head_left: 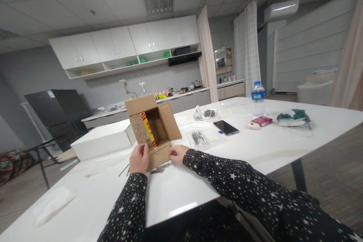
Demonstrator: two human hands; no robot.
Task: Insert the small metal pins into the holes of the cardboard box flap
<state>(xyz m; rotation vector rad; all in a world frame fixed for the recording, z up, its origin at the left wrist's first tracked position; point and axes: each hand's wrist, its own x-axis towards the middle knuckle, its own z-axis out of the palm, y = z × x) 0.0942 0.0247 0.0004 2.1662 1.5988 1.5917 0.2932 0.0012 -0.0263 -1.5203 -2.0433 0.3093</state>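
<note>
Fingers of the left hand drawn together at the lower edge of an open cardboard box's left flap, and of the right hand bunched at the front flap's right edge; cannot tell whether clamped on either. Box tipped open on the white table, between both hands. Thin dark pieces loose just below, more inside a clear bag. Farther left, a white box, contents hidden.
</note>
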